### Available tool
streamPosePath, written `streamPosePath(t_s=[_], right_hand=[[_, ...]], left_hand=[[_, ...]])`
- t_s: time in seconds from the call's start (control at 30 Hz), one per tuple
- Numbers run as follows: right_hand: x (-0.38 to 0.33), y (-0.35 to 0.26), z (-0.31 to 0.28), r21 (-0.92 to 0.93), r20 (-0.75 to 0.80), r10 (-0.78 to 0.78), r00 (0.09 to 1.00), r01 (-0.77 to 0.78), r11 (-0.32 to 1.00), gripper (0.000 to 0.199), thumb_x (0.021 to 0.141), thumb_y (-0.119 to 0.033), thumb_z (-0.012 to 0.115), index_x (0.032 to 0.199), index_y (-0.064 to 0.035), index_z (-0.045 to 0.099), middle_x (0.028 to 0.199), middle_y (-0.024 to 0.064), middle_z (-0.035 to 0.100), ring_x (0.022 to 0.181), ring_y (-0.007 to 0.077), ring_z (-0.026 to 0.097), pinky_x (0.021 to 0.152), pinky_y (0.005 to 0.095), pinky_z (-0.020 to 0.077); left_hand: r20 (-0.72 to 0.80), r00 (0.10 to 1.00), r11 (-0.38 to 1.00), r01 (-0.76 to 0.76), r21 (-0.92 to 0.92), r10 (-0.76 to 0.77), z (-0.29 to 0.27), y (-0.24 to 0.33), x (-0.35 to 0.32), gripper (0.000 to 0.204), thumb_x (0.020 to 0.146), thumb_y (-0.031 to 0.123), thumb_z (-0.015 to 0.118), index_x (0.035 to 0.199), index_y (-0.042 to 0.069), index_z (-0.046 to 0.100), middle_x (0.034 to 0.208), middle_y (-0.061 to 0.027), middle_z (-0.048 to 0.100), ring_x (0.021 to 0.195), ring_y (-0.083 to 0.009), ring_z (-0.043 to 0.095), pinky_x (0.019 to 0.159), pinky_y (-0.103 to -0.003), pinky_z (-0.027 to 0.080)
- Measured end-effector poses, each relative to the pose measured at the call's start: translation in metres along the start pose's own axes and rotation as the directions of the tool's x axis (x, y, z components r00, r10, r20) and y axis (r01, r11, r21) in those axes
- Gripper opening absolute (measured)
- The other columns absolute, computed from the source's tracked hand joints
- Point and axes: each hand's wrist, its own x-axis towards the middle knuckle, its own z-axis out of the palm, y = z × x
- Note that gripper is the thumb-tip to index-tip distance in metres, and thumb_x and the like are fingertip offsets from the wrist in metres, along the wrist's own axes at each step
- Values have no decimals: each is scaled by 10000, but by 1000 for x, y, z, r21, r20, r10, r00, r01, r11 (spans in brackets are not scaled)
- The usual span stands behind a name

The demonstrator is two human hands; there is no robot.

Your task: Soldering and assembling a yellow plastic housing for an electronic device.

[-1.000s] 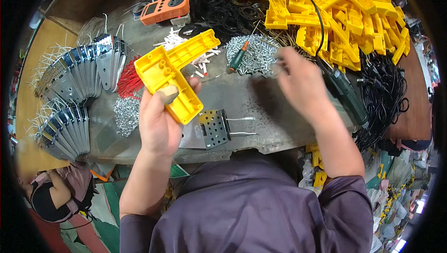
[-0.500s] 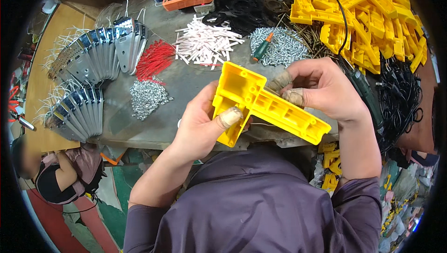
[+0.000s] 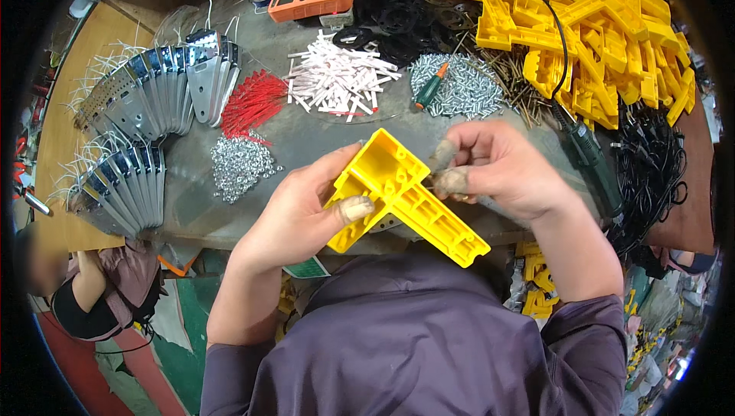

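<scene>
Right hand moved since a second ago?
Yes. The right hand came off the screw pile at the far side of the table, back toward the body, onto the yellow plastic part.

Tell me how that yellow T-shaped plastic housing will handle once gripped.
The yellow T-shaped plastic housing probably stays stiff: its ribbed, hollow arms show no sag. Likely light, since the left hand carries it with fingers and thumb. Flat-sided, it should not roll.

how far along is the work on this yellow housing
Done: nothing fitted shows on the yellow T-shaped housing. In hand: left hand grips it; right hand pinches at its upper side. Left: a big pile of yellow housings waits behind.
</scene>
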Motion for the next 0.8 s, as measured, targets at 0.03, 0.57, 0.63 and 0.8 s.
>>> streamPosePath(t_s=[0.03, 0.57, 0.63, 0.8], right_hand=[[4, 10, 1, 24, -17, -58, 998, 59, 998, 153, 830, -65, 659, 963, -8, 610, 756, 5, 625, 633, 44, 556, 550, 184, 436], [40, 1, -66, -992, -84, -711, 698, -129, -9, 228, 769, -41, 577, 994, -35, 543, 891, 160, 622, 882, 358, 594, 749, 452, 477], [30, -9, -25, -925, -171, -643, 746, 103, 366, 254, 758, 0, 595, 1009, -25, 620, 896, 133, 628, 810, 249, 614, 731, 335, 487], [10, 10, 22, -858, 106, -736, 669, 435, 272, 357, 663, 25, 639, 1017, -20, 633, 970, 138, 623, 846, 314, 611, 734, 369, 503]], left_hand=[[44, 999, 999, 25, -35, -23, -1, 1, 2, 519, 886, 144, 659, 1313, -45, 432, 1123, -90, 607, 1035, -116, 560, 889, -269, 463], [-69, 967, 590, 92, -802, -244, 32, -11, -2, 376, 950, 329, 521, 1166, 22, 499, 908, -126, 572, 647, -224, 569, 541, -328, 471], [-71, 974, 567, 66, -821, -217, 34, -13, -1, 367, 958, 329, 515, 1172, 33, 486, 911, -124, 578, 665, -231, 581, 565, -335, 485], [-41, 994, 581, 25, -814, -101, 38, -16, 6, 366, 951, 328, 542, 1183, 54, 472, 945, -123, 611, 711, -225, 619, 605, -354, 529]])
